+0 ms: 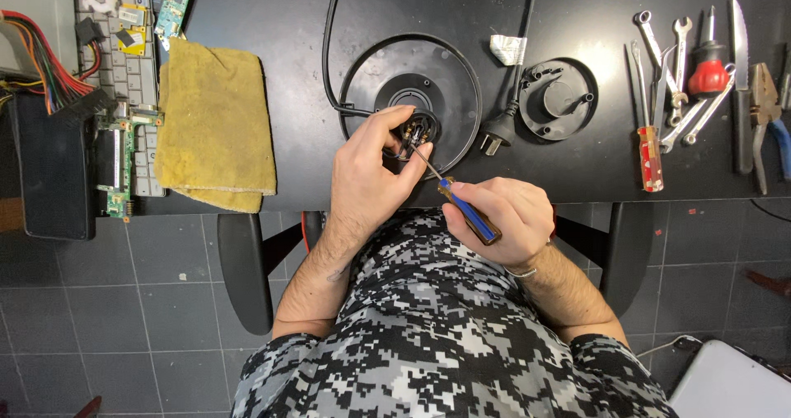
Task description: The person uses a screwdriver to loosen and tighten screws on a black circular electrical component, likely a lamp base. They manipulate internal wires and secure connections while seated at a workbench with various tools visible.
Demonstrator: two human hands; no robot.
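A round black appliance base (pixel 449 84) lies on the black table (pixel 280 23), its central connector exposed with small wires. My left hand (pixel 371 167) pinches the wires at the connector's lower edge. My right hand (pixel 503 212) grips a screwdriver (pixel 467 210) with a blue and amber handle. Its thin shaft reaches up-left, and the tip sits in the connector beside my left fingers. A black power cord (pixel 332 47) loops from the base, ending in a plug (pixel 496 134) just right of it.
A round black cover (pixel 560 97) lies right of the plug. Wrenches, a red screwdriver (pixel 707 64), another screwdriver (pixel 651 156) and pliers (pixel 766 113) lie at the far right. A yellow cloth (pixel 216 121), circuit boards (pixel 115 150) and coloured wires (pixel 41 51) sit at the left.
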